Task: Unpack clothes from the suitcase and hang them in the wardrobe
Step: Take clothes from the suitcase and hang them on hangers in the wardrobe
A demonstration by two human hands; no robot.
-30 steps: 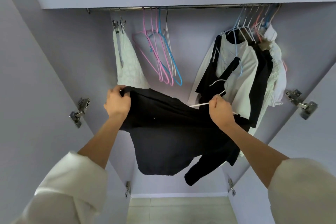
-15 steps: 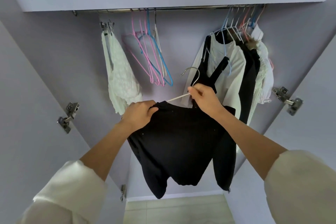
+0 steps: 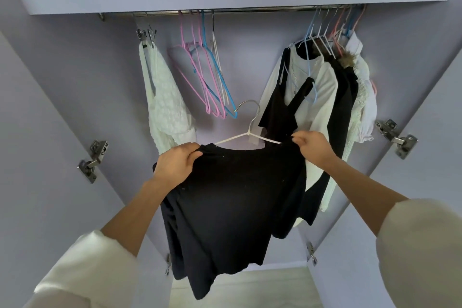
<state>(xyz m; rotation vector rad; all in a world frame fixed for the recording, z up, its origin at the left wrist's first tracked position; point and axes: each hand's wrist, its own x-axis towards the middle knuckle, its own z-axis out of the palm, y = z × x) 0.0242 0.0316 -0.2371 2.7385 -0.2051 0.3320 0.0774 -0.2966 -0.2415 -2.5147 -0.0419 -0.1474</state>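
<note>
Broadly, the wardrobe (image 3: 62,97) was recorded with both doors swung wide, so that the rail (image 3: 250,10) under the shelf could be reached. To the right, hung garments (image 3: 322,97) were found bunched on the rail; to the left a white item (image 3: 167,107) was clipped up, with spare coloured hangers (image 3: 212,75) beside it, so a gap was left between, presumably for the next piece. A black top (image 3: 235,197) was held up below that gap, already threaded on a white hanger (image 3: 247,132) whose hook stood free of the rail. Its left shoulder was gripped by the left hand (image 3: 177,165) and its right shoulder pinched by the right hand (image 3: 312,147), apparently to settle the cloth on the hanger arms. The suitcase was not in view.
</note>
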